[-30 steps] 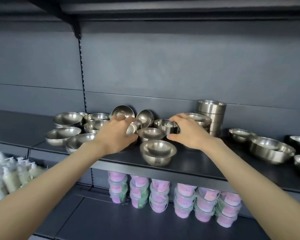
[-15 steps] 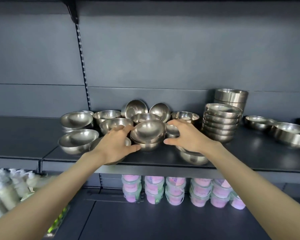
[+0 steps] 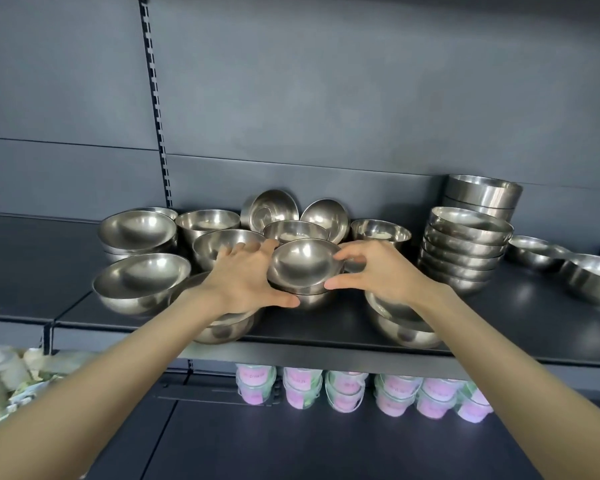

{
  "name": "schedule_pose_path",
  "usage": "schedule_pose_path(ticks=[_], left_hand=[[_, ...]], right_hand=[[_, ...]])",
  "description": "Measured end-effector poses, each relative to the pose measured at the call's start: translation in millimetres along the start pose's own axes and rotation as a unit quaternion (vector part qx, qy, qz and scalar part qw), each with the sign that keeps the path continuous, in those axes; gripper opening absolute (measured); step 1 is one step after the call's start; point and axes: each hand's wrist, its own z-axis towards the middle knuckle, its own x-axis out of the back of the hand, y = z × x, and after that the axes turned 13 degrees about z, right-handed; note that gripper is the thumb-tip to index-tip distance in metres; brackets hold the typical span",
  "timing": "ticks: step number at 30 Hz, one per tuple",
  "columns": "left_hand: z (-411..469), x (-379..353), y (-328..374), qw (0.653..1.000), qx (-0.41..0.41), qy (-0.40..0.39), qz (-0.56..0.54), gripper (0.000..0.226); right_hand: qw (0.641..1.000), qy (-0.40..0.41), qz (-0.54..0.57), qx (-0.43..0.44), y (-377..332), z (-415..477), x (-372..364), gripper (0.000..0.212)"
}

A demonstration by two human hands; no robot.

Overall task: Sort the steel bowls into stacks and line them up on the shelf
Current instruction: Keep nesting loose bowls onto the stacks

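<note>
holding: both hands clasp the small bowl stack (image 3: 303,263) from either side, left of the tall stack of shallow bowls (image 3: 465,251).
left hand (image 3: 243,278): thumb lies along the front of the lower bowl and the fingers curve round the far rim, a firm grip.
right hand (image 3: 381,271): thumb and curled fingers pinch the rim on the side facing the tall stack.
small bowl stack: upright, top bowl nested in at least one more; it seems to rest on the shelf (image 3: 326,327), near the front.
done so far: the tall stack is built, and a stack of straight-sided bowls (image 3: 482,195) stands just behind it.
left to do: round loose bowls (image 3: 141,282) sit far left of the tall stack, two tilted bowls (image 3: 269,209) lean on the back wall left of it, wide bowls (image 3: 593,275) lie loose to its right.
progress: likely under halfway; most bowls are unsorted and no line is formed yet.
below: pink tubs (image 3: 343,393) sit under the shelf.
</note>
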Motion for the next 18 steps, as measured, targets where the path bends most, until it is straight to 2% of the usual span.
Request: schedule_pose_path(ticks=[7,14,18], left_hand=[[-1.0,-6.3,-0.5,0.998,0.001,-0.006,-0.061,0.092],[1.4,-3.9,-2.5,0.993,0.021,-0.012,-0.119,0.086],[4.1,-5.4,-5.8,0.991,0.029,-0.025,-0.128,0.084]], right_hand=[[0.999,0.022,0.029,0.022,0.7,3.3,-4.1,0.049],[0.997,0.051,0.053,-0.010,7.1,2.5,-9.3,0.053],[0.997,0.041,0.059,-0.013,6.5,3.2,-10.7,0.050]])
